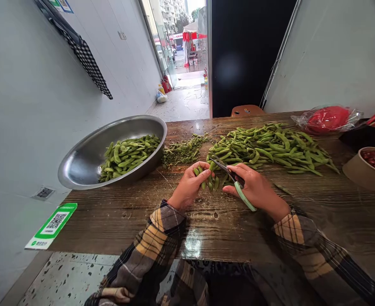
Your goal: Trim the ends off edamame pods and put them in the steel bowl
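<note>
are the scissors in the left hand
No, the right hand holds the scissors, while the left hand holds green pods.

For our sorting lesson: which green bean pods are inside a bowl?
The pods in the wide silver metal bowl; another heap lies on the brown wooden table, some in the left hand.

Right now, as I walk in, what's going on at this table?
Someone in plaid sleeves is holding a few edamame pods in the left hand and scissors with pale green handles in the right hand, blades close to those pods. A large pile of pods lies on the wooden table beyond the right hand. To the left, a metal bowl holds more pods, with small green scraps scattered between bowl and pile.
</note>
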The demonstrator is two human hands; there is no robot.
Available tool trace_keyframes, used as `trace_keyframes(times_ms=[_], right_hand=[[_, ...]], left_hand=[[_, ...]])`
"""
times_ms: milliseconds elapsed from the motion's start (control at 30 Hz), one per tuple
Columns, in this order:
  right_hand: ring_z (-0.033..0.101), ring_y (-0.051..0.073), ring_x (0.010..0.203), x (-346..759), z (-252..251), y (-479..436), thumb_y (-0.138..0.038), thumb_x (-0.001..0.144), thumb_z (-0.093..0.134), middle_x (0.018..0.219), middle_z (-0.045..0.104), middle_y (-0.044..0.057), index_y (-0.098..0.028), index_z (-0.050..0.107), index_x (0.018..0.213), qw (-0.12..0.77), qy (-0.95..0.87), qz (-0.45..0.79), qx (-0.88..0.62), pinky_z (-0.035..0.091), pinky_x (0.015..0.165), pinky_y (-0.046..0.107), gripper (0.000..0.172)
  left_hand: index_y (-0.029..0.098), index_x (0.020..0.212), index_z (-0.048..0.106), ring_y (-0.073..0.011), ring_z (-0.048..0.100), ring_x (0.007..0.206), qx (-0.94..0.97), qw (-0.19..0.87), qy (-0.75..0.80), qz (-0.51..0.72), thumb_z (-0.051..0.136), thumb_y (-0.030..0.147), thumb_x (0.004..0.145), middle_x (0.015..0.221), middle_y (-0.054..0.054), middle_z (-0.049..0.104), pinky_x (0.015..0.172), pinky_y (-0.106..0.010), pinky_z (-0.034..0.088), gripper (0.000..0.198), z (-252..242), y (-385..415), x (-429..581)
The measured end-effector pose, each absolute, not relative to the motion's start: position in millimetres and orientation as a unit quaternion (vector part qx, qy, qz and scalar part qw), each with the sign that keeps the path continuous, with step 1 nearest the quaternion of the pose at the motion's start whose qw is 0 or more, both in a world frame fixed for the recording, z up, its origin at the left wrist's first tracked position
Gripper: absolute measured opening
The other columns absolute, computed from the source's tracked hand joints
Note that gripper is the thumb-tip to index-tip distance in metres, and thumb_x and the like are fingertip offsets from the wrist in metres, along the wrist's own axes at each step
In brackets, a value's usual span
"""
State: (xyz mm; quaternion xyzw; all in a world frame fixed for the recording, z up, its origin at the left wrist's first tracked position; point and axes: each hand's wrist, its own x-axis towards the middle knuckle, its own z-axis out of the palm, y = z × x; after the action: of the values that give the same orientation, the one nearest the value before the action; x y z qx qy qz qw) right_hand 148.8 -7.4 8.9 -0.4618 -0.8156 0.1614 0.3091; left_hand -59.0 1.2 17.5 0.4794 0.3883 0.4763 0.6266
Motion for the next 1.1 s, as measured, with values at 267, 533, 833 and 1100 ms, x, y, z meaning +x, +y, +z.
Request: trace_keyframes(times_ms=[267,533,833,1100], right_hand=[[0.065,0.023,0.084,150.1,3.3,-5.9,-0.044,0.081,0.066,0.099,0.064,0.007,-0.018,0.059,0.117,0.309,-0.825,0.162,-0.445,0.053,0.076,0.036,0.045],[0.066,0.025,0.093,148.2,6.5,-9.4,-0.042,0.085,0.063,0.105,0.067,0.008,-0.019,0.060,0.116,0.290,-0.832,0.159,-0.444,0.052,0.078,0.036,0.039],[0.065,0.027,0.097,148.8,4.6,-7.3,-0.045,0.081,0.066,0.113,0.065,0.011,-0.017,0.057,0.120,0.308,-0.813,0.153,-0.470,0.052,0.085,0.041,0.049],[0.065,0.027,0.096,148.2,4.4,-6.4,-0.046,0.080,0.067,0.111,0.064,0.011,-0.019,0.056,0.121,0.324,-0.814,0.166,-0.452,0.054,0.081,0.041,0.051]], left_hand=[[0.014,0.089,0.062,-0.0057,0.047,0.054,0.531,0.608,0.400,0.435,0.070,0.036,0.077,0.074,-0.001,0.062,0.053,-0.018,0.036,0.026,19.2,-2.6,-56.6],[0.015,0.077,0.068,-0.0092,0.053,0.066,0.572,0.510,0.450,0.458,0.075,0.030,0.069,0.074,0.000,0.063,0.062,-0.021,0.041,0.019,20.7,-1.3,-55.4],[0.016,0.083,0.056,-0.0033,0.041,0.044,0.348,0.632,0.393,0.571,0.080,0.028,0.064,0.061,0.005,0.056,0.036,-0.015,0.024,0.032,20.7,7.1,-63.3],[0.017,0.084,0.054,-0.0027,0.040,0.043,0.365,0.634,0.396,0.555,0.078,0.029,0.067,0.065,0.004,0.059,0.037,-0.016,0.026,0.031,19.3,4.6,-60.4]])
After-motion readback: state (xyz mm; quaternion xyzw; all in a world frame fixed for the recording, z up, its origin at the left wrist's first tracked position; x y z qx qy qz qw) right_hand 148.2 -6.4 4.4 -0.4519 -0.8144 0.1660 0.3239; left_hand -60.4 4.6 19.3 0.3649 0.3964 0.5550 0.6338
